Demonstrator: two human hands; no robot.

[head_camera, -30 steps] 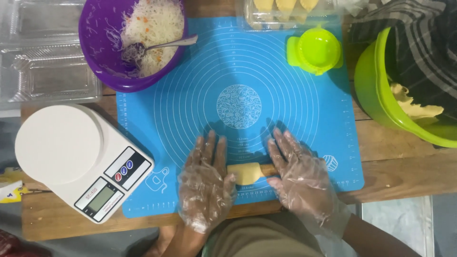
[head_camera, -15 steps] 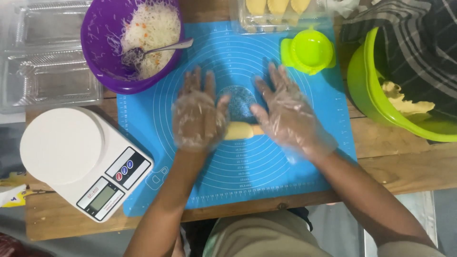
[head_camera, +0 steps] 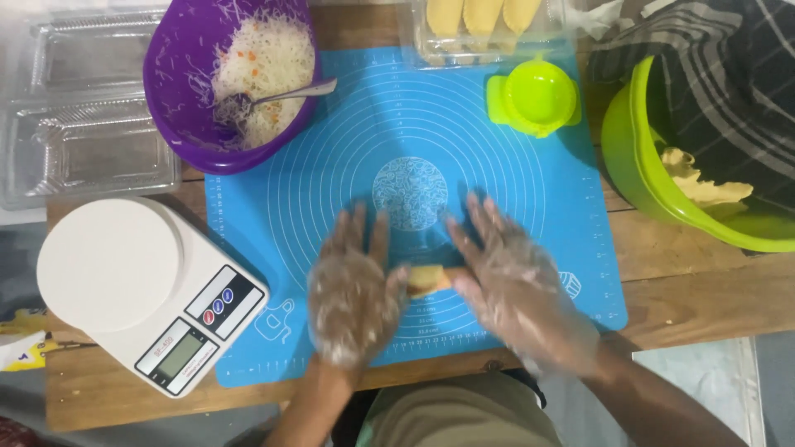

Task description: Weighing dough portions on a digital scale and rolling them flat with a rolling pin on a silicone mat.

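Observation:
Both my hands wear thin clear plastic gloves and lie flat, fingers spread, on a blue silicone baking mat [head_camera: 497, 157]. My left hand [head_camera: 352, 285] and my right hand [head_camera: 513, 281] press down on a short roll of yellow dough [head_camera: 426, 279]. Only the middle of the roll shows between the palms; its ends are hidden under the hands. The hands are blurred with motion.
A purple bowl [head_camera: 170, 91] of shredded filling with a spoon stands at the back left. A white kitchen scale [head_camera: 141, 290] is at the left. A green press mould [head_camera: 537, 99], a clear tray of shaped pastries [head_camera: 480, 25] and a green bowl [head_camera: 638, 165] of dough under a checked cloth are at the right.
My hands have rolled the dough back toward me on the mat, from near its centre circle to the lower part.

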